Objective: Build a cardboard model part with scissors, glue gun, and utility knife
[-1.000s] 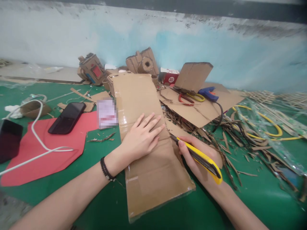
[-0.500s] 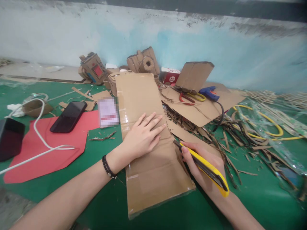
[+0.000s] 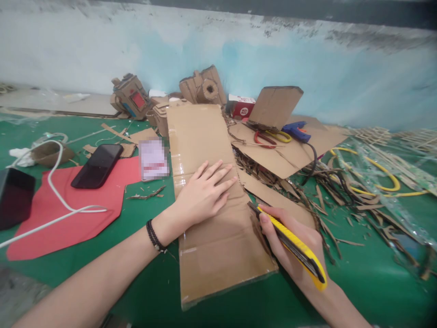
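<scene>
A long flattened cardboard sheet [image 3: 205,150] lies lengthwise on the green table [image 3: 143,228]. My left hand [image 3: 205,193] rests flat on its middle, fingers spread, pressing it down. A black bead bracelet sits on that wrist. My right hand [image 3: 290,246] grips a yellow and black utility knife [image 3: 293,248]. Its tip touches the sheet's right edge just right of my left hand.
A red paper sheet [image 3: 68,209] lies at the left with a black phone [image 3: 97,166] and white cable [image 3: 58,200]. Another dark device [image 3: 13,196] sits at the far left. Scissors [image 3: 269,136], a blue glue gun [image 3: 297,131], cardboard scraps [image 3: 324,191] and cardboard models [image 3: 131,96] crowd the back and right.
My right hand has drawn the knife a little nearer to me along the sheet's right edge. My left hand stays in place on the cardboard.
</scene>
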Tool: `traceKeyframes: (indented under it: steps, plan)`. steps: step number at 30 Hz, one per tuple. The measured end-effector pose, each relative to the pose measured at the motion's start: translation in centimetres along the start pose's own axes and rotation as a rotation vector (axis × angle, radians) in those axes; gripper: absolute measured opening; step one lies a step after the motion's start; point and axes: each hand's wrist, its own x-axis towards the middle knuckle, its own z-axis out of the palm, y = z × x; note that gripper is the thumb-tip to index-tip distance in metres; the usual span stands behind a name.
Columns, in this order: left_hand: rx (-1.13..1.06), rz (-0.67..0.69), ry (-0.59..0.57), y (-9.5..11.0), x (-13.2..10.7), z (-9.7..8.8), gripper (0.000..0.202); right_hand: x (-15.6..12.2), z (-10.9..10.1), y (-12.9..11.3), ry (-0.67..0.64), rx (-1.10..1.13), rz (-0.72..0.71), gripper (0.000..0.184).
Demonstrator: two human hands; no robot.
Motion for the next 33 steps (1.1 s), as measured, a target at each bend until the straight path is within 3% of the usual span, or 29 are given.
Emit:
traceKeyframes:
  steps: [17, 33]
  plan:
    - [-0.049, 0.003, -0.02, -0.1, 0.0, 0.2, 0.045, -1.5, -0.7, -1.4, 0.066, 0.024, 0.082, 0.026]
    - [-0.051, 0.014, -0.016, -0.2, 0.0, 0.3, 0.046, -4.7, -2.3, -1.8, 0.031, -0.044, 0.123, 0.027]
